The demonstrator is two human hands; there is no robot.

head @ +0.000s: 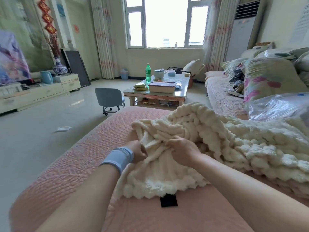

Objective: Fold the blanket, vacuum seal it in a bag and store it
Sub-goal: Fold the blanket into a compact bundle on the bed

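Note:
A thick cream blanket (225,139) with a bumpy knit texture lies rumpled on the pink sofa seat (80,164), spreading from the centre to the right edge. My left hand (138,152), with a light blue wristband, pinches a fold at the blanket's near left edge. Just to the right of it, my right hand (181,150) grips the same bunched fold with curled fingers. A clear plastic bag (275,106) lies crumpled on the sofa at the right, behind the blanket.
A black square patch (168,200) sits on the sofa in front of the blanket. Floral pillows (267,77) are piled on the sofa's right side. A coffee table (180,95) with a green bottle (148,72) and a box stands ahead, and a small grey stool (109,97) stands on the tiled floor to its left.

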